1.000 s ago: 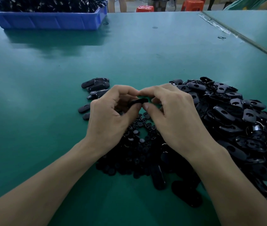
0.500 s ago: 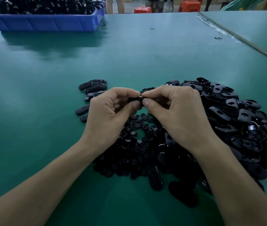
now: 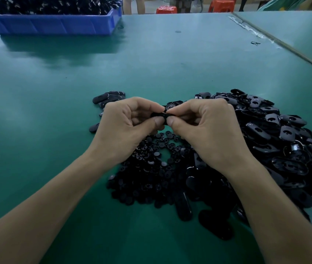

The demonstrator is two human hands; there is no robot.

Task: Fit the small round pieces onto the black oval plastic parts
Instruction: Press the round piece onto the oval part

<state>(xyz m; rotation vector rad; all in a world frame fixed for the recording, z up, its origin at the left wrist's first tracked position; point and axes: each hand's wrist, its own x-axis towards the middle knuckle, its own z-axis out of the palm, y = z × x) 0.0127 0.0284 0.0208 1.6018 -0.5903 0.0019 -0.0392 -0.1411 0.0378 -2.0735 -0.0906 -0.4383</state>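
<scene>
You are holding one black oval part (image 3: 162, 115) just above the worktop (image 3: 56, 96). Your left hand (image 3: 126, 128) is pinching its left end and your right hand (image 3: 208, 130) its right end. Each grip is narrow and closed on the part, with the thumb tips nearly touching. I cannot tell whether a round piece is sitting in it. The small round pieces (image 3: 151, 168) are lying directly below the grip, and the pile of oval parts (image 3: 275, 134) is spreading to its right. A blue bin (image 3: 56, 25) is standing far beyond.
</scene>
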